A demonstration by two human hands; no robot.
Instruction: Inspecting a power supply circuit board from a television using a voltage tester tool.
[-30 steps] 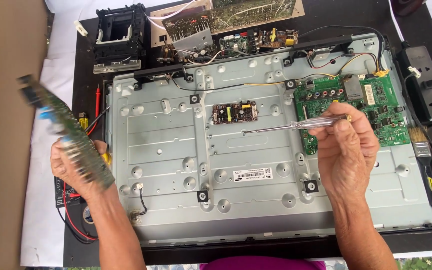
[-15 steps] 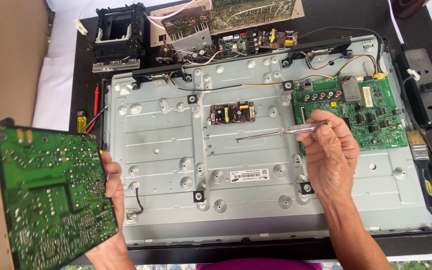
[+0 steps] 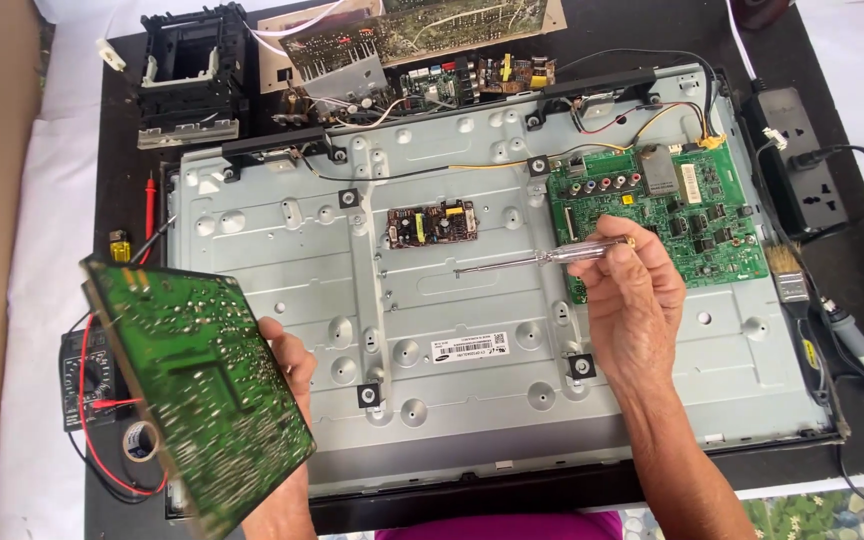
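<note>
Partly hidden, the left hand (image 3: 287,365) showed only a thumb and knuckles from behind the large green circuit board (image 3: 197,385) it gripped by the right edge; the board's solder side faced up, blurred, with its lower corner running near the bottom of the view. That board was held tilted above the left end of the table, covering part of a black multimeter (image 3: 92,375) and its red lead (image 3: 102,440). The right hand (image 3: 632,300) was closed around the clear handle of a slim screwdriver (image 3: 542,257), forearm rising from the lower right, wrist bent so the shaft lay nearly level and pointed left over the grey metal back panel of the television (image 3: 472,400). The tip hung just below a small power board (image 3: 432,224) screwed near the panel's middle; whether it touched the metal I could not tell. Just behind the right fingers sat the green main board (image 3: 697,215). A black power strip (image 3: 797,165) lay at the far right, and a paintbrush (image 3: 787,272) beside it.
</note>
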